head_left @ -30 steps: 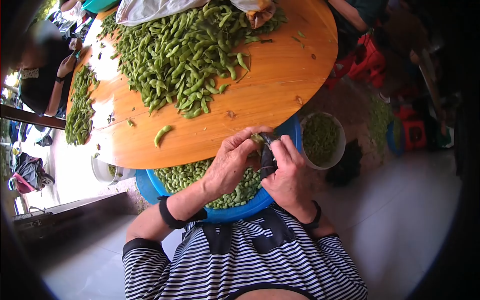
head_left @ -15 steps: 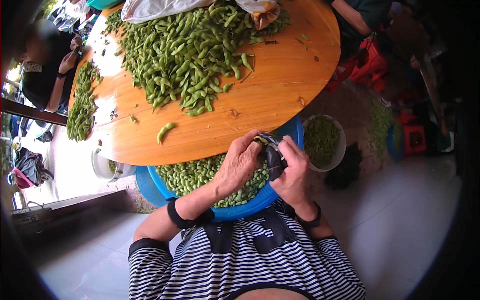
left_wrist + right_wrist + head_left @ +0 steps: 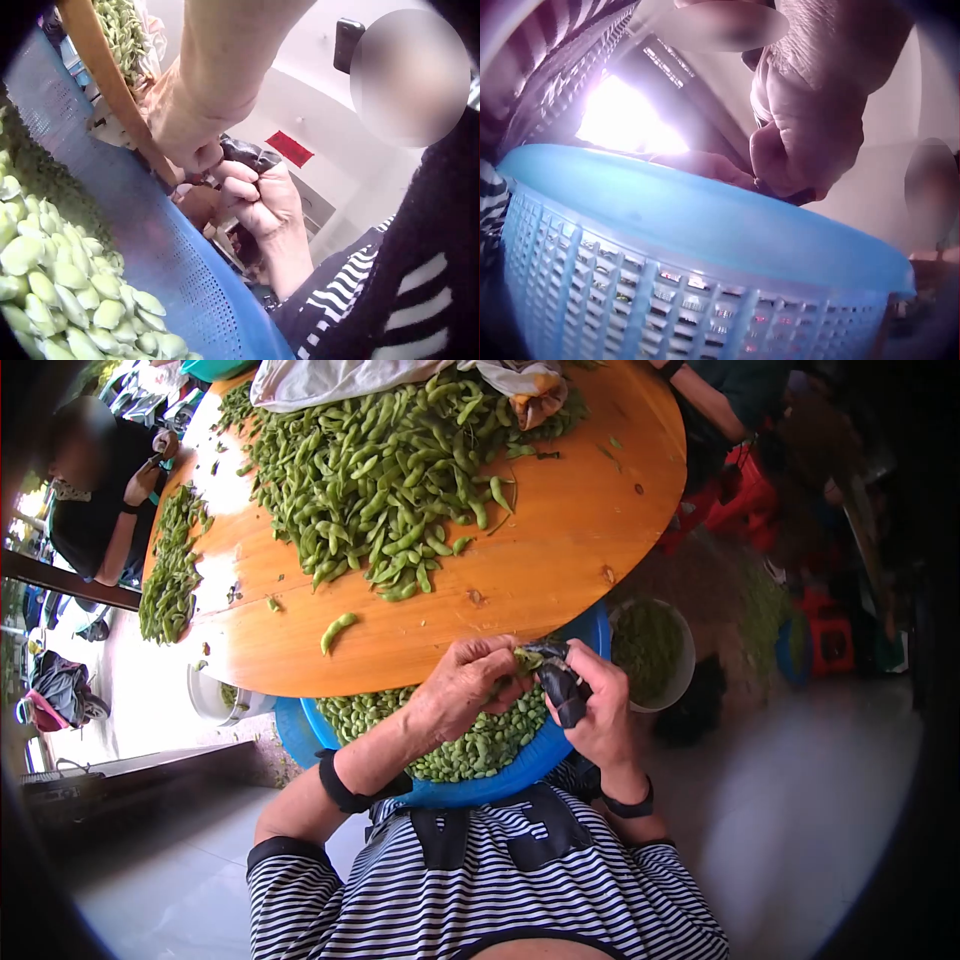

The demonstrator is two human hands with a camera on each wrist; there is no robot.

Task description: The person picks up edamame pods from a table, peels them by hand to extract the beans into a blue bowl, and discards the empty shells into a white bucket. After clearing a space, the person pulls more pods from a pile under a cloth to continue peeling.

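Above a blue basket (image 3: 488, 793) of shelled beans (image 3: 485, 750), a person's left hand (image 3: 467, 685) pinches a green pod (image 3: 524, 659), and the right hand (image 3: 600, 710), fingers curled, pinches it too (a dark covering (image 3: 563, 698) on that hand hides part of the grip). The basket is just in front of a striped shirt (image 3: 480, 900); the edge of a wooden table (image 3: 570, 530) hides its far side, and the left forearm (image 3: 375, 747) blocks more beans. On the table lie a heap of pods (image 3: 370, 490), a white cloth (image 3: 335, 382) at its far side, and one lone pod (image 3: 338, 632). A white bucket (image 3: 690, 665) stands right of the basket; another person (image 3: 95, 530) is at the table's left.
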